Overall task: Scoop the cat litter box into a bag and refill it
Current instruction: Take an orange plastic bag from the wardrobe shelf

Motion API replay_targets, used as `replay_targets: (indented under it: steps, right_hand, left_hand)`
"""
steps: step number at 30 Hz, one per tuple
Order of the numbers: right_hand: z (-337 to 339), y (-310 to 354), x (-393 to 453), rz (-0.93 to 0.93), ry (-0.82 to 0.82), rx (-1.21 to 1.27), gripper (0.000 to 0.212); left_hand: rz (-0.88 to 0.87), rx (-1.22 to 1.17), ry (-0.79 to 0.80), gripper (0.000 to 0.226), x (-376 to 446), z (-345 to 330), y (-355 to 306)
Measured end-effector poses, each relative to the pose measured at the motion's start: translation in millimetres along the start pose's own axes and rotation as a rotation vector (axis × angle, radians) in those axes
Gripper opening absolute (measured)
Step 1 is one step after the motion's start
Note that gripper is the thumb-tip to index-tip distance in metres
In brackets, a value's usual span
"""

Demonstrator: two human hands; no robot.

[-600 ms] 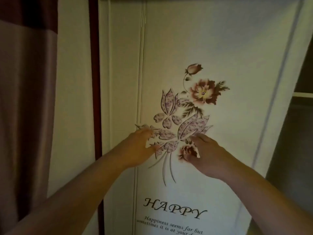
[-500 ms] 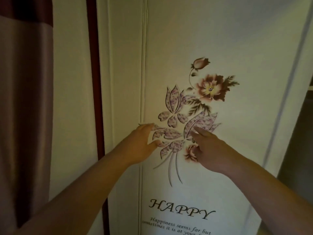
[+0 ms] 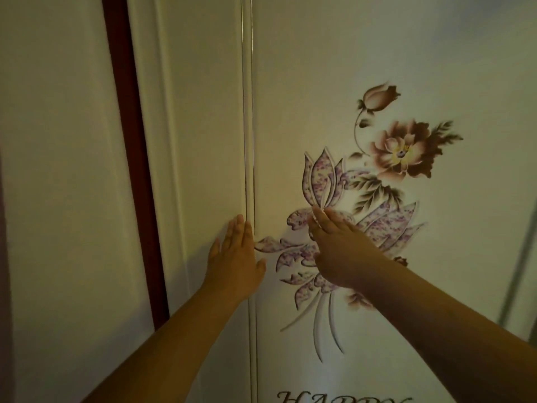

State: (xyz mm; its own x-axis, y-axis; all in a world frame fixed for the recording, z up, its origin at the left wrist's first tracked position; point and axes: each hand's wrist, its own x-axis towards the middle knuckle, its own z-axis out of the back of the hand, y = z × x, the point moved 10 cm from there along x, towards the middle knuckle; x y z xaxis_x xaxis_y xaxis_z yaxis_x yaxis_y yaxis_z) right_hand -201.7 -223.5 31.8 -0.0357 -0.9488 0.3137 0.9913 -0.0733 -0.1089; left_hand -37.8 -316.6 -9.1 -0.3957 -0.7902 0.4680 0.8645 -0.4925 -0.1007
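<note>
Litter box nowhere in view, only a white door panel with a floral decal and cut-off lettering "HAPPY" at near edge, left hand and right hand flat, fingers straight, pressed on it.

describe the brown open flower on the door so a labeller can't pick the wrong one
Start at the white sliding door panel with the floral print. Upper right of the right hand sits the brown open flower. It alone has a yellow centre; the brown bud above is closed, the purple speckled petals are flat outlines.
</note>
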Motion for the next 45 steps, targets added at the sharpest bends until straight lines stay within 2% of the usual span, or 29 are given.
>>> replay_targets:
  steps: [7, 18, 22, 24, 26, 28, 29, 31, 33, 35, 38, 45]
  right_hand:
    - [-24.0, -21.4, 3.5, -0.041, -0.019, -0.073, 0.092]
    - [-21.9, -23.4, 2.3, -0.119, -0.064, -0.065, 0.089]
    - [-10.8, -5.9, 4.1, -0.19, -0.107, -0.035, 0.078]
    - [-4.4, 7.6, 9.1, -0.2, -0.138, -0.053, 0.076]
    - [4.0, 24.7, 19.2, -0.156, -0.186, -0.068, 0.076]
    - [14.1, 49.5, 32.5, -0.074, -0.24, -0.047, 0.077]
    - [17.5, 64.8, 39.1, -0.032, -0.25, -0.038, 0.077]
    - [21.5, 95.1, 53.1, 0.042, -0.261, -0.032, 0.08]
    - [6.4, 134.8, 57.3, 0.126, -0.264, -0.046, 0.083]
    - [3.2, 162.5, 68.6, 0.183, -0.245, -0.028, 0.085]
    - [9.6, 201.1, 81.8, 0.252, -0.237, -0.01, 0.084]
    - [10.1, 258.3, 103.1, 0.292, -0.196, 0.037, 0.084]
  left_hand:
    - [-0.022, 0.046, -0.194, 0.102, 5.4, -22.5, -8.6]
    - [-0.048, 0.009, -0.233, 0.107, 8.6, -33.8, -14.7]
    - [-0.111, -0.079, -0.237, 0.091, 3.1, -16.4, -9.8]
    - [-0.151, -0.183, -0.333, 0.072, -1.1, 11.8, 11.9]
    - [-0.052, -0.298, -0.485, 0.061, -0.4, 42.5, 57.9]
    - [0.178, -0.433, -0.578, 0.066, 3.2, 61.0, 122.0]
    - [0.301, -0.515, -0.55, 0.071, 7.2, 59.3, 155.7]
    - [0.442, -0.687, -0.368, 0.079, 17.5, 46.9, 202.8]
    - [0.433, -0.813, -0.099, 0.073, 13.2, 11.1, 222.1]
    - [0.374, -0.826, 0.08, 0.055, 12.4, -7.1, 226.3]
    - [0.314, -0.74, 0.1, 0.044, 14.1, -7.8, 233.9]
    - [0.263, -0.668, 0.115, 0.043, 17.0, -3.4, 235.6]
